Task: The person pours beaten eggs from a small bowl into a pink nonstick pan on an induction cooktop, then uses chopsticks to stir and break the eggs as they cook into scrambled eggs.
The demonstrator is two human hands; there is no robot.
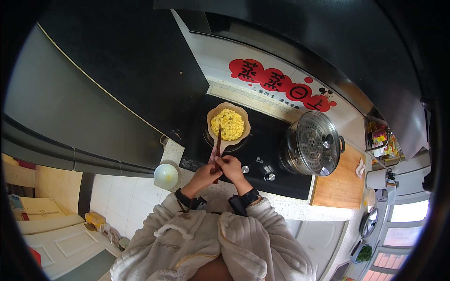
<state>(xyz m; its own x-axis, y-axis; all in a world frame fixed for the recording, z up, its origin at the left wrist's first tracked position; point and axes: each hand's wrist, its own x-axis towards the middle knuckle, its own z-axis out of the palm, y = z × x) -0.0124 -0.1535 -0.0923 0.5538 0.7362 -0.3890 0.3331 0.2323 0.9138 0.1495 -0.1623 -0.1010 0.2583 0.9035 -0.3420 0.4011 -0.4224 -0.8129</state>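
Observation:
A small cream-coloured frying pan [248,121] sits over the left burner, with scrambled eggs [230,123] spread across its base. Its pale handle [214,153] points towards me, and the end is hidden at the curled fingers of my left hand [201,178], which appear closed around it. My right hand [231,168] grips dark brown wooden chopsticks [218,142] close beside the left. Their tips rest in the eggs near the handle side, and their rear ends show between my hands. The fingers of both hands overlap, so the exact contact is partly hidden.
A steamer pot with a glass lid [314,144] stands on the right of the black cooktop [260,168]. At the counter's left corner is a white bowl [166,176] with yellow residue. A wooden board [337,186] lies to the right. A dark cabinet side [140,70] rises at left.

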